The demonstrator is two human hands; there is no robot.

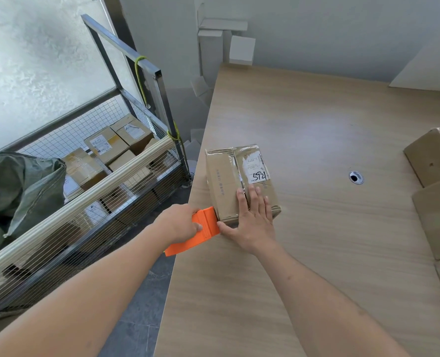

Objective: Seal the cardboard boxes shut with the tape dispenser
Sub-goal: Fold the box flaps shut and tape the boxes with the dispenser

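Observation:
A small cardboard box (229, 181) with a white label marked 5921 lies near the left edge of the wooden table (317, 130). Shiny clear tape runs along its top seam. My right hand (252, 220) presses flat on the box's near end, fingers straight, thumb at the near lower corner. My left hand (180, 222) grips the orange tape dispenser (203, 230), whose front sits against the box's near left corner, just past the table edge.
A wire-mesh cart (97, 191) full of labelled cardboard parcels stands left of the table, with a green sack (15, 191) beside it. More cardboard boxes (435, 161) sit at the table's right edge. A cable hole (355, 177) is in the tabletop. White boxes (241, 50) are stacked at the back.

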